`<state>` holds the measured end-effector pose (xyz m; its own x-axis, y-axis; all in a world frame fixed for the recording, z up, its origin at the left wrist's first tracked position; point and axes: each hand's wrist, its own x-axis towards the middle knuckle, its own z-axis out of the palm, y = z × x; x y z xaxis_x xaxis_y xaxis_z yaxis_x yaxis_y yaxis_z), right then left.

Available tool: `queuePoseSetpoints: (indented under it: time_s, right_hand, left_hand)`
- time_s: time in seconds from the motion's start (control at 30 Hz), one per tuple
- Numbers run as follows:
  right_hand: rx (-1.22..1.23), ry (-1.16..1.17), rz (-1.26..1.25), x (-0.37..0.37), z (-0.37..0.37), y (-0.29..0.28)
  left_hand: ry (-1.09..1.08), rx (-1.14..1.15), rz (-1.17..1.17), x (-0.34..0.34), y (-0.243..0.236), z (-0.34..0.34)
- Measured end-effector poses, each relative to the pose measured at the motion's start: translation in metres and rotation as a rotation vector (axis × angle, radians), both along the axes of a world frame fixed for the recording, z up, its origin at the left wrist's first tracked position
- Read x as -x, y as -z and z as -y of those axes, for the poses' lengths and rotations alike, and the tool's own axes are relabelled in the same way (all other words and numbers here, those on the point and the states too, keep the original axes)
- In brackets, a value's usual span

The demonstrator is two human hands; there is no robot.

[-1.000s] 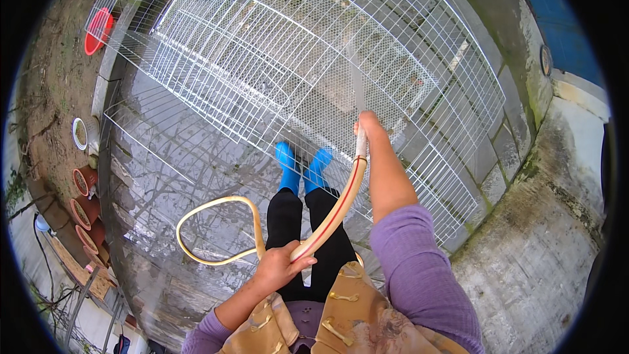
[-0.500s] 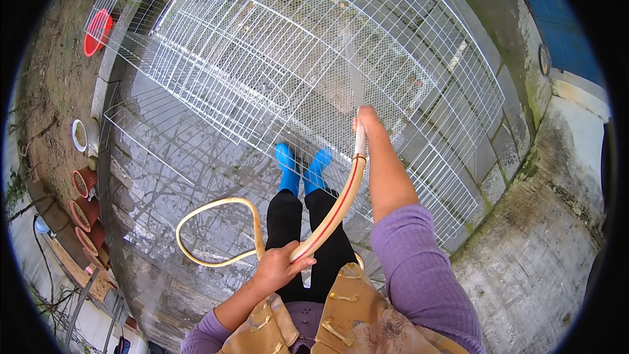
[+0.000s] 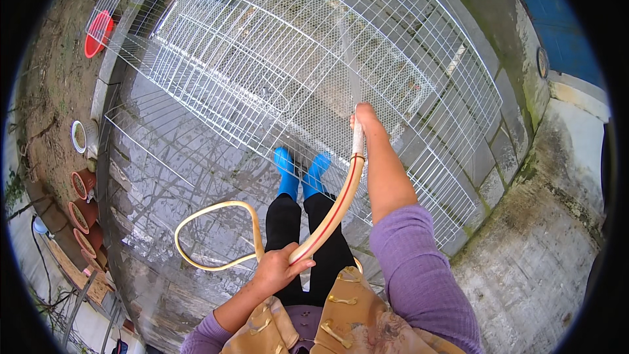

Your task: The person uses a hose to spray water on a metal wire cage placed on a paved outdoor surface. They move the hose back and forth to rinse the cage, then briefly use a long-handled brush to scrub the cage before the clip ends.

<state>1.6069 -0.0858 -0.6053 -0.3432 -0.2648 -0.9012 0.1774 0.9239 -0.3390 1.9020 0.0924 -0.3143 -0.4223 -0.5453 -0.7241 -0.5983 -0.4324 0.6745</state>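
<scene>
My left hand (image 3: 278, 269) grips a cream hose (image 3: 337, 210) with a red stripe at waist height; a loop of it hangs to my left. My right hand (image 3: 365, 121) is wrapped round the hose's pale end (image 3: 358, 141), with water (image 3: 347, 52) spraying forward from it. The spray falls on a silvery wire cage structure (image 3: 223, 46) of grids and fine mesh lying ahead of me. My blue boots (image 3: 285, 170) are by its near edge, partly seen through the wires.
Wet paving lies underfoot. At left are a curb, soil, a red basin (image 3: 98, 33), a white pot (image 3: 86, 136) and several terracotta pots (image 3: 82, 213). At right stand a stained concrete wall (image 3: 544, 223) and a blue panel (image 3: 557, 19).
My right hand and the hose's end have shifted slightly forward and to the left, with the spray following. My left hand stays in much the same place.
</scene>
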Motion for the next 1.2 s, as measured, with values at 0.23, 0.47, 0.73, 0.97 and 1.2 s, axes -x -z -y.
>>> queuePoseSetpoints:
  time_s: [0.23,0.47,0.73,0.97,1.2]
  right_hand:
    - [0.015,0.111,-0.026,0.006,-0.005,0.004]
    - [-0.040,0.042,-0.017,0.010,-0.003,0.004]
    - [-0.013,0.064,-0.015,0.012,-0.002,0.000]
    - [0.052,0.040,-0.005,0.013,-0.001,0.004]
    - [0.061,0.000,-0.001,0.018,0.005,0.006]
  left_hand:
    - [-0.029,-0.025,0.038,-0.002,0.001,0.001]
    - [-0.042,-0.026,0.012,-0.003,0.002,0.004]
    - [-0.030,-0.011,0.013,-0.002,0.003,0.004]
    - [-0.015,-0.003,0.009,-0.001,0.002,0.001]
    - [-0.027,-0.016,-0.004,0.002,0.003,0.000]
